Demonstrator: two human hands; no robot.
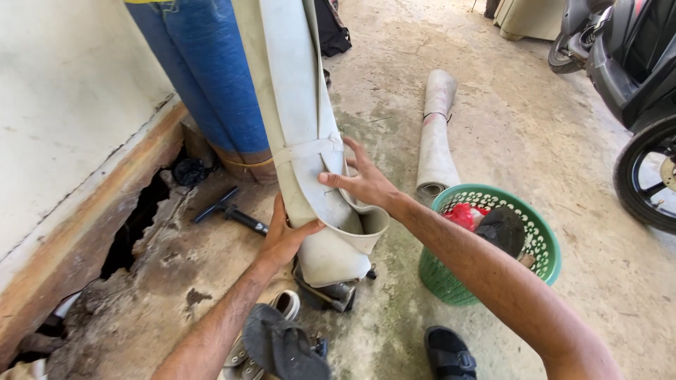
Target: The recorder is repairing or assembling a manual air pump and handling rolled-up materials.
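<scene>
Both hands on grey roll (299, 134) | left hand (287, 236) cups lower left side, fingers wrapped | right hand (362, 181) flat, open on front | roll upright, centre frame, long axis vertical, base on floor (493, 127) | green basket (546, 243) right.

A rolled sheet (303, 134) is stood before a taller roll (211, 77). A basket (542, 246) is set to its right, with another roll (435, 134) laid behind

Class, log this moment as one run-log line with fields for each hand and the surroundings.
left hand: grips grey rolled sheet low | right hand: flat on roll | upright | beside: blue roll, green basket
</scene>
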